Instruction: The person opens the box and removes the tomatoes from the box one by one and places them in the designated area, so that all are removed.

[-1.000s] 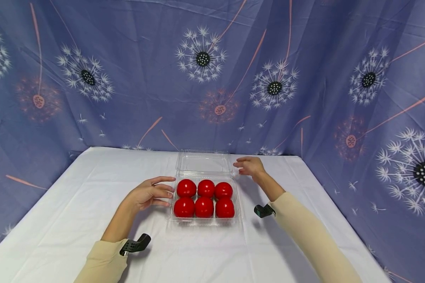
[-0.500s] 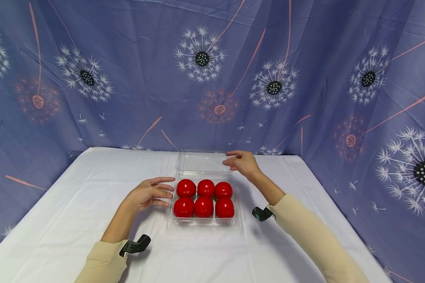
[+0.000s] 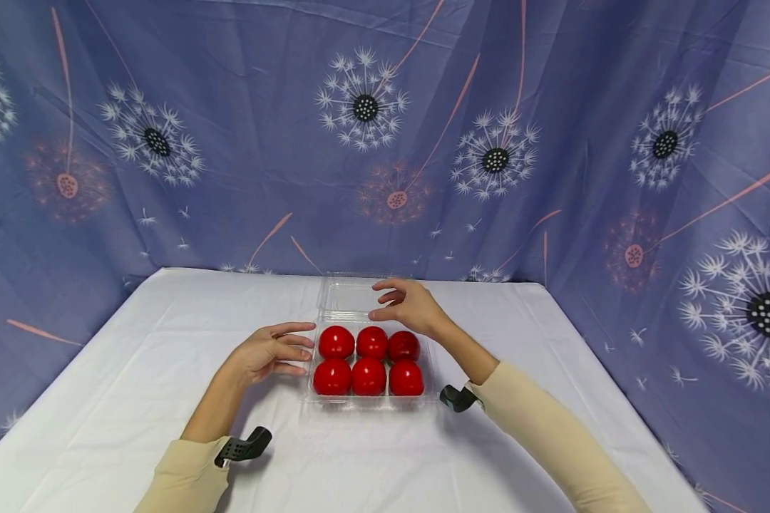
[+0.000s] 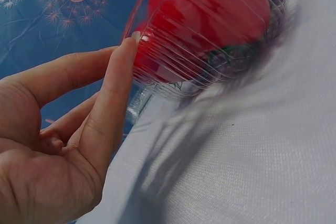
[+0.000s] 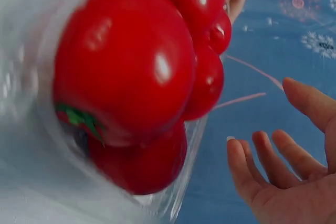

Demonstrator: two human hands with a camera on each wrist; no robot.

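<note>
A clear plastic clamshell box (image 3: 367, 402) sits at the middle of the white-clothed table (image 3: 103, 399), holding six red tomatoes (image 3: 368, 376) in two rows of three. Its lid (image 3: 349, 296) lies folded back flat at 12 o'clock from the tray.

The left hand (image 3: 266, 353) rests on the table at 9 o'clock of the box, fingers straight and relaxed, gripping nothing; in the left wrist view a fingertip (image 4: 134, 40) touches the ribbed wall of the tray.

The right hand (image 3: 407, 306) hovers over the hinge area, at about 1 o'clock from the tomatoes, fingers loosely spread with the palm turned toward the lid, holding nothing. The head view does not show clearly whether it touches the lid. In the right wrist view its fingers (image 5: 247, 169) stand apart from the tray wall.

A blue curtain (image 3: 231, 142) printed with dandelions hangs behind the table at 12 o'clock.
</note>
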